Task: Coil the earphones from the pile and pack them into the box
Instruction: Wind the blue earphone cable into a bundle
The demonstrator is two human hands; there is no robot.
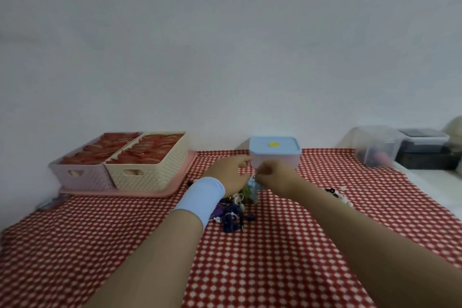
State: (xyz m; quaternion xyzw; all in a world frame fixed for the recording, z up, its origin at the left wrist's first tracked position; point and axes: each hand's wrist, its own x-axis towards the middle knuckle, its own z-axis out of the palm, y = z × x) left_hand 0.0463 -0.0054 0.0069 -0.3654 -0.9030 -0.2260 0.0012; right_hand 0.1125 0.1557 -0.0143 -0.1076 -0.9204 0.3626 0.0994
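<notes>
Near you, the tangled pile of earphones lies on the desk, dark blue and white, partly hidden by your left wrist. Above it, your right hand pinches a pale blue cord with curled fingers; blur hides whether your left hand grips it too. The lidded box stands just behind.

item count, left to right:
two baskets, far left: lilac basket, cream basket; one pink tray; one lidded blue box; one pile of earphones, individual units not countable; two hands: left hand, right hand; one blue wristband; two containers, far right: clear container, dark container.
</notes>
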